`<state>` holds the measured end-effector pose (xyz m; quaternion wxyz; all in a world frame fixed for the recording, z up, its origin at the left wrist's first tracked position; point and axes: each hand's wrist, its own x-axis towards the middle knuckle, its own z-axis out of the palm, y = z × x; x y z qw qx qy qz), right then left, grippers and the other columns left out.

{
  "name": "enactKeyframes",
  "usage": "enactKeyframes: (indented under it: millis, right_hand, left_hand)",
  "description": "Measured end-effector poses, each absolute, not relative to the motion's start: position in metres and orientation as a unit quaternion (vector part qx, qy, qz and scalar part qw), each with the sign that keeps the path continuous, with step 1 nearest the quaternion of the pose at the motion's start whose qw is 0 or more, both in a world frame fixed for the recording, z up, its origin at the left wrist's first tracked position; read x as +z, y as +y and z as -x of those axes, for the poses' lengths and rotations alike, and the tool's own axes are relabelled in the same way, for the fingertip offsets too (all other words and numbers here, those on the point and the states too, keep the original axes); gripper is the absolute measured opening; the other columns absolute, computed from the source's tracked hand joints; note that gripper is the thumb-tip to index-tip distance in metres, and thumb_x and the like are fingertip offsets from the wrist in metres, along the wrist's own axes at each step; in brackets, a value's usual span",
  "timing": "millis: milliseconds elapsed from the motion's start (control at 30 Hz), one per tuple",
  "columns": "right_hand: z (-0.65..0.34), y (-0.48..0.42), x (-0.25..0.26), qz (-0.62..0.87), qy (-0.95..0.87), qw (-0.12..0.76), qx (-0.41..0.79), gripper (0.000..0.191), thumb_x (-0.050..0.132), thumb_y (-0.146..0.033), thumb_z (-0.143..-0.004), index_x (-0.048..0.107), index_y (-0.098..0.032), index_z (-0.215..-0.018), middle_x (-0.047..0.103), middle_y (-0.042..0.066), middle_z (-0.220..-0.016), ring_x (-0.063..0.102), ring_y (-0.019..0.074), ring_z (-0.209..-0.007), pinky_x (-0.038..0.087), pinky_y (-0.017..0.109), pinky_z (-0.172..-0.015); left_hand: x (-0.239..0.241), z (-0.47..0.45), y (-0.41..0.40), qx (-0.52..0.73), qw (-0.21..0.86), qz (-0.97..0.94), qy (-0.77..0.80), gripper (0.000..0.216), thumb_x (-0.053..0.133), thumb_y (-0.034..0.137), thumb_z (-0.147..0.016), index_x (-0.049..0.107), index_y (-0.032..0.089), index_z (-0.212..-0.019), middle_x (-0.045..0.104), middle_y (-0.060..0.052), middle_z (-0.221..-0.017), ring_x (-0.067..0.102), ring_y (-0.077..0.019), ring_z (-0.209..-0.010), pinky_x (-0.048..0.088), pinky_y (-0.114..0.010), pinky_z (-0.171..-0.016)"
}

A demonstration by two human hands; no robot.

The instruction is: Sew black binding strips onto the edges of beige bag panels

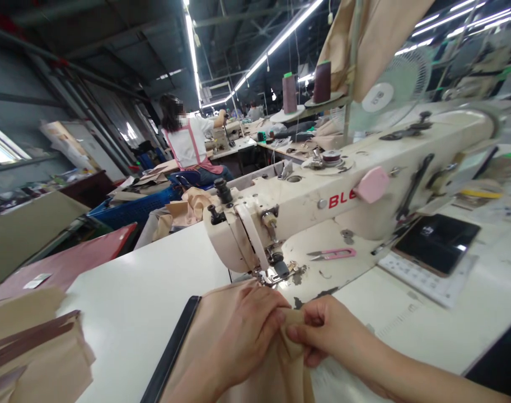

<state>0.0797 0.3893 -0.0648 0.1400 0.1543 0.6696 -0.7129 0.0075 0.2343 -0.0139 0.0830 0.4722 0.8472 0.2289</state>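
Note:
A tan fabric piece (205,336) lies on the white table (154,285) in front of a cream sewing machine (322,201). Its far edge reaches the presser foot (276,274). My left hand (238,330) lies on the fabric, its fingers curled over a fold. My right hand (322,330) pinches the same fold from the right, thumb and fingers closed on the cloth. Both hands meet just in front of the needle area.
Pink thread snips (333,254) lie on the machine bed. A dark phone (437,242) rests on a panel at right. Stacked tan pieces (32,352) sit at the lower left. Two thread cones (305,84) stand behind. A person in an apron (188,140) works at a far table.

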Motion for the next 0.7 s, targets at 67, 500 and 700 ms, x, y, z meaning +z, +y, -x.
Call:
enactKeyframes:
  millis: [67,500,700]
  right_hand:
    - [-0.079,0.39,-0.066,-0.158,0.675,0.136,-0.708,0.026,0.065,-0.033,-0.065,0.048,-0.016,-0.053,0.057,-0.003,-0.046,0.059,0.0116,-0.043,0.043,0.018,-0.042]
    - [-0.076,0.388,-0.081,-0.171,0.663,0.112,-0.721,0.021,0.066,-0.031,-0.058,0.052,-0.015,-0.057,0.057,-0.002,-0.049,0.059,0.0126,-0.044,0.044,0.02,-0.043]
    - [-0.077,0.383,-0.085,-0.164,0.65,0.111,-0.733,0.027,0.065,-0.037,-0.061,0.058,-0.013,-0.07,0.063,0.003,-0.059,0.063,0.0182,-0.05,0.051,0.028,-0.048]
  left_hand:
    - [-0.008,-0.007,0.242,0.221,0.111,-0.453,0.856,0.016,0.045,0.017,-0.089,0.06,0.023,-0.092,0.063,0.003,-0.092,0.056,-0.0143,-0.09,0.042,-0.03,-0.085]
    - [0.008,-0.003,0.25,0.145,0.128,-0.405,0.894,0.008,0.057,0.02,-0.082,0.064,0.023,-0.083,0.065,0.004,-0.083,0.056,-0.0144,-0.078,0.037,-0.023,-0.069]
    - [-0.022,0.003,0.242,0.245,0.102,-0.385,0.884,0.006,0.061,0.02,-0.078,0.059,0.021,-0.073,0.059,0.005,-0.07,0.053,-0.0113,-0.069,0.035,-0.021,-0.066]
